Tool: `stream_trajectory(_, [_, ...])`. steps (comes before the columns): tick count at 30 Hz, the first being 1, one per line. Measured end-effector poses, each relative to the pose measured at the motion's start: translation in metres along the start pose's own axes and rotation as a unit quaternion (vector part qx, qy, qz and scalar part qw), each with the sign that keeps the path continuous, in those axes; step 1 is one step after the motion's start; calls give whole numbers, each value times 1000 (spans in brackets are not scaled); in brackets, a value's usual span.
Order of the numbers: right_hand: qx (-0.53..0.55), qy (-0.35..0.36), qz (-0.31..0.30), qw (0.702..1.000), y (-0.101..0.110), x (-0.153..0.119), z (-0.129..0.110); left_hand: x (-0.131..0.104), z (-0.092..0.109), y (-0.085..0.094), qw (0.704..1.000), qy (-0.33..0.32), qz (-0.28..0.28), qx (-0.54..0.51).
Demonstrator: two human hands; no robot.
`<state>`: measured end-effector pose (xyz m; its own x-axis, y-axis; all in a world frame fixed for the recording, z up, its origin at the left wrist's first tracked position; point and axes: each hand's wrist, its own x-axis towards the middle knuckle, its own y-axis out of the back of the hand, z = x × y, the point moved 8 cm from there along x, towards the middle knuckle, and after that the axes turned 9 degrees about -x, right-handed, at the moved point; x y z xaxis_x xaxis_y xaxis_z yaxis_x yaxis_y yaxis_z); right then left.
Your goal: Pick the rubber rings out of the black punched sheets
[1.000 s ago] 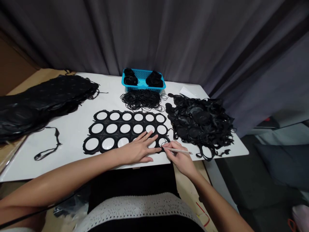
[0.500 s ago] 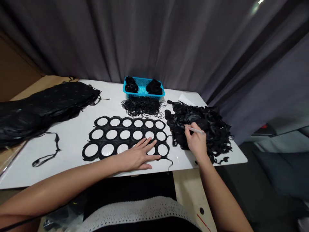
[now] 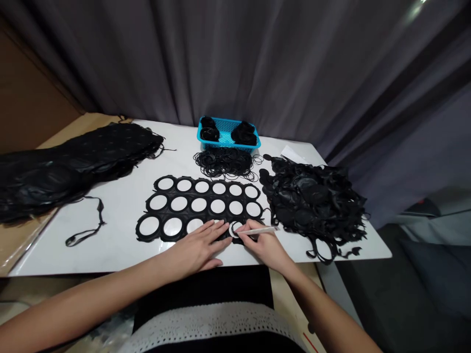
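A black rubbery sheet (image 3: 189, 219) with rows of round holes lies flat, the white table showing through the holes. My left hand (image 3: 198, 247) presses on its near edge, fingers stretched out and slightly spread. Close beside those fingertips, my right hand (image 3: 267, 247) pinches a slim whitish pen-like tool (image 3: 263, 230), whose exact kind I cannot make out. The tool's tip end is hidden by the fingers, over a hole in the nearest row. A thin black curved strip (image 3: 233, 227) shows in that hole, by the right fingertips.
A heap of black scraps (image 3: 312, 196) covers the right side. Loose thin black rings (image 3: 224, 163) lie before a blue basket (image 3: 228, 143) holding black pieces. Stacked black sheets (image 3: 69, 166) lie on the left, near a stray black strip (image 3: 100, 215). A grey curtain (image 3: 228, 59) hangs behind.
My right hand has moved left from the scrap heap to the sheet's nearest row, still holding the tool. My left hand stays on the sheet. The view has shifted slightly.
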<state>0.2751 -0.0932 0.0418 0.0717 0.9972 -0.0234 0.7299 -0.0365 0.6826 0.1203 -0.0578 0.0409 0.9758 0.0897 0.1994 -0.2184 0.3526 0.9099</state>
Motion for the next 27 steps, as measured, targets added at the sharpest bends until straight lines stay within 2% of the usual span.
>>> stream_trajectory(4, [-5, 19, -4, 1000, -5, -4, -2, -2, 1, -6, 1000, 8, 0, 16])
stream_trajectory(9, [-26, 35, 17, 999, 0, -7, -8, -3, -1, -9, 1000, 15, 6, 11])
stream_trajectory(12, [-85, 90, 36, 992, -2, -13, -18, -3, -2, -9, 1000, 23, 7, -3])
stream_trajectory(14, [-165, 160, 55, 972, -10, -20, -29, -3, -3, -8, 999, 30, 2, -12])
stream_trajectory(16, [-256, 226, 81, 936, -18, -27, -39, -2, -4, -8, 999, 35, -4, -23])
stream_trajectory(18, [-318, 261, 103, 906, -21, -28, -43, -2, -5, -8, 999, 39, -4, -32])
stream_trajectory(20, [-334, 249, 122, 901, -10, -18, -39, -1, -6, -8, 998, 43, -1, -38])
stream_trajectory(23, [-331, 154, 194, 911, 35, 6, -19, -1, -5, -8, 998, 44, -4, -47])
stream_trajectory(25, [-331, 85, 248, 906, 68, 20, -4, -1, -4, -7, 998, 45, -10, -51])
stream_trajectory(27, [-308, 38, 273, 910, 88, 31, 8, -1, -2, -3, 997, 47, -13, -52])
